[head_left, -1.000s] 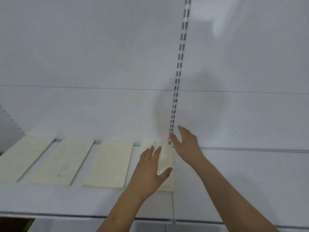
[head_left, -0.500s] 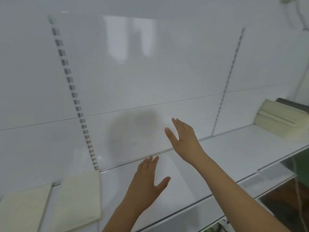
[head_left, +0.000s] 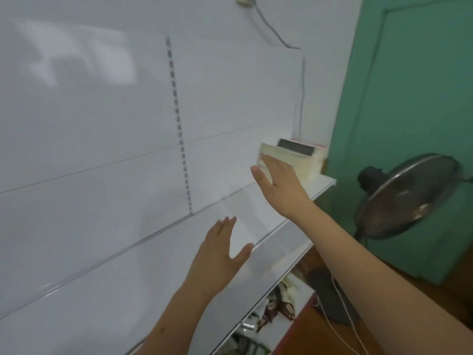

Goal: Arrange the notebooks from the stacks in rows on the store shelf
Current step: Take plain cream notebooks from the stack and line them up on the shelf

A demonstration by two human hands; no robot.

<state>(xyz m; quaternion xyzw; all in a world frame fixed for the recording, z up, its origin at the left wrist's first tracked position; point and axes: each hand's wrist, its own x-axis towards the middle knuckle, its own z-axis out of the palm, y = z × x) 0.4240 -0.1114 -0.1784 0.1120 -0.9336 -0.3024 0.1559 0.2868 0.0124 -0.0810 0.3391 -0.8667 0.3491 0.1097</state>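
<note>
A stack of cream notebooks (head_left: 294, 156) with a dark-covered one on top stands at the far right end of the white store shelf (head_left: 153, 272). My right hand (head_left: 279, 185) reaches out with straight fingers, its fingertips at the near left side of the stack; whether they touch it I cannot tell. My left hand (head_left: 220, 254) hovers open above the bare shelf, lower and to the left, holding nothing. The notebooks laid in a row are out of view.
A slotted upright (head_left: 179, 129) runs down the white back panel. A standing fan (head_left: 407, 196) is beyond the shelf's right end before a green wall (head_left: 409, 85). Cables and packaged goods (head_left: 279, 298) lie below the shelf edge.
The view has swung right, away from the laid-out notebooks. My right hand has travelled right to the stack at the shelf's end; my left hand follows, still open.
</note>
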